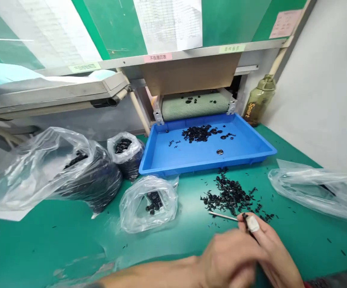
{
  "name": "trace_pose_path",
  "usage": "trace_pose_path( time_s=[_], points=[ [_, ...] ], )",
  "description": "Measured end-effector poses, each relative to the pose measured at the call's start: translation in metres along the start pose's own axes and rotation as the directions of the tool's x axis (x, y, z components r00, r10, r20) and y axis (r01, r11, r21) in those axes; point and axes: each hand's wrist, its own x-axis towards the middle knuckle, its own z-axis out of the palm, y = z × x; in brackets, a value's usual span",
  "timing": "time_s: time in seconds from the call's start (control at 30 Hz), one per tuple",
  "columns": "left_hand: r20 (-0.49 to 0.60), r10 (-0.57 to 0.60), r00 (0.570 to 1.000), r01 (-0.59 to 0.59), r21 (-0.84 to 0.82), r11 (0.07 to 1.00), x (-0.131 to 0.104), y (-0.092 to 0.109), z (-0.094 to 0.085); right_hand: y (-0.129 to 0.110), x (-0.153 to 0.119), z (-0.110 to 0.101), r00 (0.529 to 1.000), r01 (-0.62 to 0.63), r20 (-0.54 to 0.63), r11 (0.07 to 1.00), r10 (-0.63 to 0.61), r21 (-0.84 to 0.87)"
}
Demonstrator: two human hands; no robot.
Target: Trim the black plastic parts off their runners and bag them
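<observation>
My right hand [269,240] is closed in a pinch near the right front of the green table. Small black parts [244,218] show between its thumb and fingers, and the thumb carries a white wrap. A thin pale metal rod [223,216] sticks out leftward from those fingertips. My left hand [230,256] crosses in front, blurred, with bent fingers close to the right hand; what it holds, if anything, is hidden. Just beyond both hands lies a loose pile of small black parts [229,194]. An open clear bag [125,208] with some black pieces stands to the left.
A blue tray [173,166] holding black rings and bits sits below a green conveyor belt [194,108]. Two bags of black parts, one large [101,176] and one small [131,160], stand left. At right are a flat clear bag [317,188] and a bottle [260,98] beside the wall.
</observation>
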Motion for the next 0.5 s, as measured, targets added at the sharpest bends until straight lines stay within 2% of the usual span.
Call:
trace_pose_path(
  time_s=[0.07, 0.1, 0.17, 0.27, 0.37, 0.5],
  points=[
    [-0.149, -0.108, 0.983, 0.1, -0.063, 0.993, 0.006, -0.004, -0.011, 0.004, -0.003, 0.003, 0.997, 0.009, 0.078, 0.994, -0.001, -0.106],
    [-0.186, -0.17, 0.968, 0.153, -0.104, 0.983, 0.01, -0.006, -0.014, 0.006, -0.005, 0.004, 0.993, 0.007, 0.118, 0.989, 0.01, -0.148],
    [-0.193, -0.281, 0.94, 0.24, -0.209, 0.948, 0.014, -0.006, -0.017, 0.012, -0.009, 0.009, 0.99, 0.011, 0.139, 0.985, 0.013, -0.172],
    [-0.146, -0.375, 0.916, 0.309, -0.341, 0.888, 0.011, -0.005, -0.019, 0.021, -0.015, 0.017, 0.999, -0.003, 0.048, 0.995, 0.008, -0.103],
    [-0.157, -0.397, 0.905, 0.309, -0.4, 0.863, 0.0, -0.003, -0.026, 0.027, -0.015, 0.025, 0.998, -0.025, 0.058, 0.999, 0.027, -0.025],
    [-0.309, -0.34, 0.888, 0.221, -0.363, 0.905, -0.021, -0.003, -0.047, 0.025, -0.011, 0.04, 0.993, -0.054, 0.107, 0.993, 0.043, 0.108]
  ],
)
